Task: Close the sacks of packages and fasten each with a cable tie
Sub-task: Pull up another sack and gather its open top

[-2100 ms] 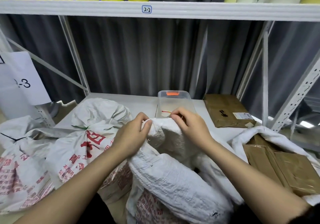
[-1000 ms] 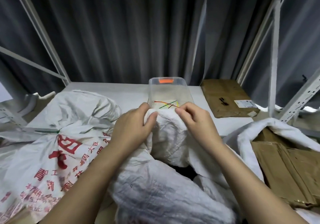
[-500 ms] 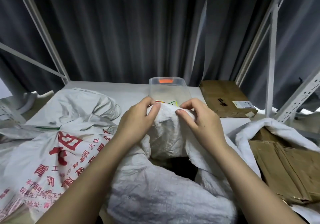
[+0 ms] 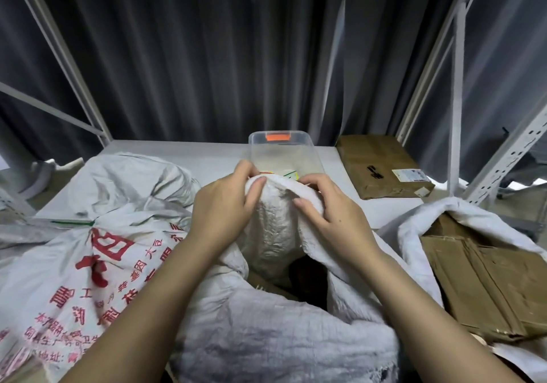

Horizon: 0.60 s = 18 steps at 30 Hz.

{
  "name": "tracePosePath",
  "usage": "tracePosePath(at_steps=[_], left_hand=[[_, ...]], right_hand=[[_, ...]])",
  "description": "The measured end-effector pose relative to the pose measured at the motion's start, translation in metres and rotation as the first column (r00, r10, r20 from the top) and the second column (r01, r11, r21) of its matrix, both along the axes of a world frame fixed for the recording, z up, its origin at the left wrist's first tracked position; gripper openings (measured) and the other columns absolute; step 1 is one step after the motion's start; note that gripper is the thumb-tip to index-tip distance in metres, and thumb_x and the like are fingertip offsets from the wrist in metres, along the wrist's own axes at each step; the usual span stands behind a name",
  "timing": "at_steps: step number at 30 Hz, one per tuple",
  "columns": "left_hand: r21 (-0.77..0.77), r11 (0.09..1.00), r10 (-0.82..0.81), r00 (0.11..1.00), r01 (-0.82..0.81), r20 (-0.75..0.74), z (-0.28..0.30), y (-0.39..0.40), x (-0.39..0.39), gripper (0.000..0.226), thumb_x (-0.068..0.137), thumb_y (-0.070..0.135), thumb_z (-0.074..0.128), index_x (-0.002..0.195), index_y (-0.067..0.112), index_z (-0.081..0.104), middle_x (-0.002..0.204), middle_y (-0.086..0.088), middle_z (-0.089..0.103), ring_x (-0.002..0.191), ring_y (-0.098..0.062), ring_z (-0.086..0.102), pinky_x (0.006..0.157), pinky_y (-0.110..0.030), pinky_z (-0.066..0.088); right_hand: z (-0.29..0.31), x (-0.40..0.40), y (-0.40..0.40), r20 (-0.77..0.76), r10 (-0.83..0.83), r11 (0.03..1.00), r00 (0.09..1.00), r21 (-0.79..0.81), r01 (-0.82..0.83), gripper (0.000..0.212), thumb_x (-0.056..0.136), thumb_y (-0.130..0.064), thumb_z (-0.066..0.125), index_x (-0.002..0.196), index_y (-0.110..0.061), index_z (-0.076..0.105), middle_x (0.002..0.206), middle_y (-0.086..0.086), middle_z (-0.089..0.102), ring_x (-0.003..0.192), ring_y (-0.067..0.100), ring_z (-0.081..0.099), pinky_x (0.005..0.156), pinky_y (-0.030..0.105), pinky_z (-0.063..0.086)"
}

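both hands, left hand [image 4: 226,205] and right hand [image 4: 331,214], pinch the white sack [image 4: 275,222] rim.

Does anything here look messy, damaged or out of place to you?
Nothing looks damaged or spilled. The middle sack is still gaping open below the bunched rim that the left hand and right hand grip. The sack on the right also lies open, with brown cardboard packages showing.

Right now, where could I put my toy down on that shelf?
Bare shelf shows between the tied printed sack and the clear tub, and a strip between tub and cardboard parcel. The near side is crowded with sacks.
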<state>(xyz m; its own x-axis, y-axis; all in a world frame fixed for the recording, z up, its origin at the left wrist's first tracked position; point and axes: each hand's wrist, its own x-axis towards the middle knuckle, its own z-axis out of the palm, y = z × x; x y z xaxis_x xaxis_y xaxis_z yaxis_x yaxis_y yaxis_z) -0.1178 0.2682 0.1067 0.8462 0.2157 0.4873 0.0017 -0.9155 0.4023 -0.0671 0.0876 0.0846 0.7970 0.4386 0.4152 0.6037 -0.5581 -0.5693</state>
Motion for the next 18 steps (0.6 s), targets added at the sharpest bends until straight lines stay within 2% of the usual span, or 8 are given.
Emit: tracePosePath(at_steps=[3,7,9,12,14,16,17,18], left_hand=[[-0.137,0.990,-0.030,0.997,0.019,-0.075,-0.004,0.006,0.002,0.021,0.097,0.040,0.038,0.088,0.027,0.051,0.074,0.000,0.062,0.082,-0.028,0.058,0.069,-0.036,0.043],[0.139,0.972,-0.206,0.972,0.189,0.117,-0.003,0.006,0.004,0.025,0.088,0.034,0.037,0.097,0.019,0.056,0.095,0.003,0.060,0.092,-0.018,0.054,0.080,-0.034,0.038],[0.237,0.929,-0.312,0.946,0.285,0.084,-0.002,-0.001,0.003,0.030,0.089,0.037,0.041,0.104,0.017,0.057,0.097,0.003,0.063,0.089,-0.016,0.056,0.075,-0.033,0.041],[0.347,0.905,-0.276,0.960,0.244,0.044,-0.009,-0.002,0.004,0.028,0.090,0.040,0.041,0.101,0.018,0.054,0.085,0.002,0.065,0.075,-0.020,0.063,0.057,-0.027,0.043],[0.292,0.944,-0.167,0.985,0.150,0.035,-0.010,0.000,0.005,0.024,0.094,0.039,0.040,0.101,0.019,0.052,0.078,0.002,0.066,0.069,-0.024,0.064,0.053,-0.027,0.036],[0.107,0.991,-0.074,0.996,0.078,-0.045,-0.009,0.002,0.008,0.020,0.098,0.039,0.039,0.103,0.022,0.049,0.082,-0.001,0.067,0.079,-0.029,0.062,0.059,-0.031,0.034],[-0.004,0.998,-0.059,0.994,0.059,-0.087,-0.010,0.005,0.011,0.017,0.098,0.040,0.038,0.100,0.026,0.048,0.086,-0.002,0.066,0.085,-0.030,0.061,0.063,-0.033,0.035],[-0.089,0.994,-0.073,0.987,0.061,-0.142,-0.011,0.008,0.014,0.014,0.098,0.041,0.038,0.096,0.030,0.046,0.089,-0.001,0.066,0.089,-0.030,0.059,0.066,-0.033,0.036]], right_hand=[[0.000,0.004,0.000,-0.124,0.066,0.957,0.990,0.288,-0.028,0.016,0.089,-0.034,0.065,0.098,-0.024,0.056,0.094,-0.019,0.063,0.090,0.005,0.060,0.080,0.029,0.046],[0.015,0.011,0.006,-0.362,0.315,0.870,0.877,0.479,-0.114,0.012,0.087,-0.012,0.069,0.082,-0.013,0.058,0.067,-0.012,0.060,0.066,0.001,0.055,0.064,0.015,0.042],[0.017,0.012,0.006,-0.453,0.416,0.834,0.788,0.537,-0.132,0.008,0.087,-0.010,0.068,0.087,-0.013,0.060,0.075,0.001,0.062,0.072,0.009,0.056,0.067,0.020,0.045],[0.014,0.012,0.005,-0.504,0.523,0.766,0.688,0.631,-0.120,0.018,0.089,-0.018,0.065,0.105,-0.016,0.059,0.088,0.001,0.068,0.083,0.012,0.062,0.075,0.024,0.049],[0.010,0.007,0.003,-0.461,0.363,0.886,0.810,0.439,-0.147,0.031,0.089,-0.037,0.063,0.117,-0.028,0.052,0.100,-0.007,0.064,0.092,0.007,0.061,0.082,0.025,0.046],[0.004,0.002,-0.002,-0.199,0.035,0.999,0.979,0.023,-0.031,0.036,0.090,-0.050,0.056,0.121,-0.035,0.046,0.110,-0.017,0.057,0.095,0.003,0.056,0.080,0.027,0.042],[0.003,-0.002,-0.004,-0.034,-0.080,0.990,0.996,-0.117,0.075,0.034,0.091,-0.052,0.052,0.119,-0.033,0.045,0.109,-0.019,0.056,0.094,0.004,0.055,0.075,0.029,0.040],[0.000,-0.003,-0.005,0.072,-0.135,0.977,0.988,-0.154,0.145,0.030,0.093,-0.051,0.049,0.115,-0.030,0.048,0.106,-0.017,0.059,0.091,0.008,0.056,0.072,0.031,0.038]])
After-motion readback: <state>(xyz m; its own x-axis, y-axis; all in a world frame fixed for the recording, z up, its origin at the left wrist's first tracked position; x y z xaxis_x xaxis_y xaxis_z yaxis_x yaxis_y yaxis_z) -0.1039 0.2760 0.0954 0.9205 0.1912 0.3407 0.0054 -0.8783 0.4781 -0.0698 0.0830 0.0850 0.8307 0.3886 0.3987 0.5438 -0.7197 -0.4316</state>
